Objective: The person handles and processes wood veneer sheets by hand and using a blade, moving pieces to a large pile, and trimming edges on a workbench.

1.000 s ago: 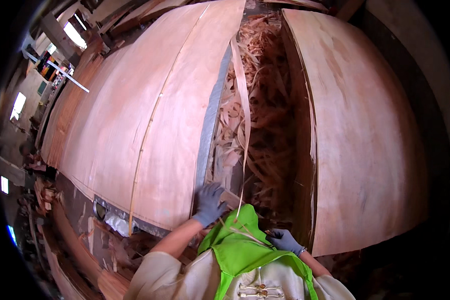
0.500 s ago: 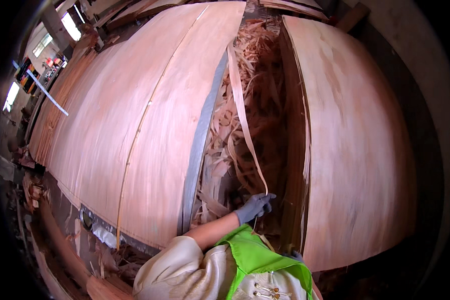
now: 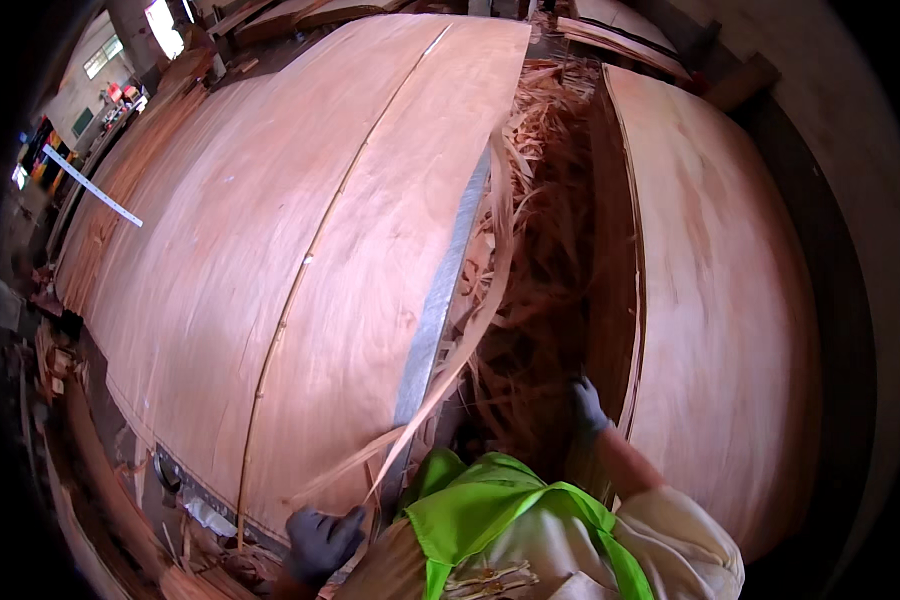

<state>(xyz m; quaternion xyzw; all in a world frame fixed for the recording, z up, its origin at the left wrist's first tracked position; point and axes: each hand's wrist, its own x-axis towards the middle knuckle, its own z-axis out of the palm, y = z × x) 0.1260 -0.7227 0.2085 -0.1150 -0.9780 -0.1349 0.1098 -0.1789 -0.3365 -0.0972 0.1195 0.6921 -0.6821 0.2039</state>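
My left hand [image 3: 325,543], in a grey glove, is at the near edge of the left wood sheet, its fingers curled by the lower end of a long veneer strip [image 3: 470,335]. This strip runs from the far end of the gap, bends over the grey straight-edge band [image 3: 448,290] and splits into two tails near the hand. My right hand [image 3: 589,406], also gloved, reaches into the dark gap beside the right stack; its fingertips are dark and hard to make out. The large left veneer sheet [image 3: 200,300] lies flat with a thin yellowish rod [image 3: 282,325] along it.
Curly wood shavings [image 3: 555,130] fill the gap between the stacks. The right veneer stack [image 3: 720,300] stands close to my right arm. A white ruler-like strip [image 3: 90,185] juts over the far left edge. Scrap wood [image 3: 110,470] lies at the near left.
My left hand has moved left and toward me from the gap to the left sheet's near edge, and the strip now bends over that way. My right hand has come forward into the gap.
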